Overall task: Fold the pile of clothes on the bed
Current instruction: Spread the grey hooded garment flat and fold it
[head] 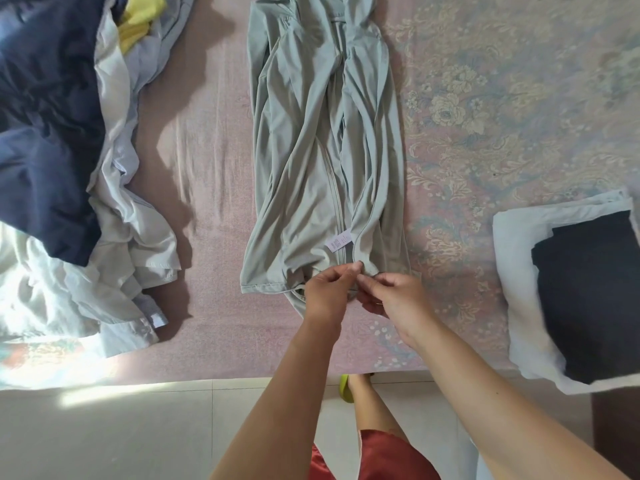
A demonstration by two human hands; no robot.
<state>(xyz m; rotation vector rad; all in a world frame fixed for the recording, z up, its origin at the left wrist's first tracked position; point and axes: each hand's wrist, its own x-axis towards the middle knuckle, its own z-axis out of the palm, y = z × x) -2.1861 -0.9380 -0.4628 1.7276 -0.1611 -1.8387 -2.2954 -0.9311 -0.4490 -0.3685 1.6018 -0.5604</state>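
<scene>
At the left the unfolded pile sprawled toward the bed's near edge, where a tug could have sent it to the floor. In the middle the grey-green garment lay lengthwise and creased. Left hand and right hand each kept a narrow grip pinching its near hem; thin, slippery-looking cloth might have slid free or folded crooked. At the right the folded stack overhung the edge.
</scene>
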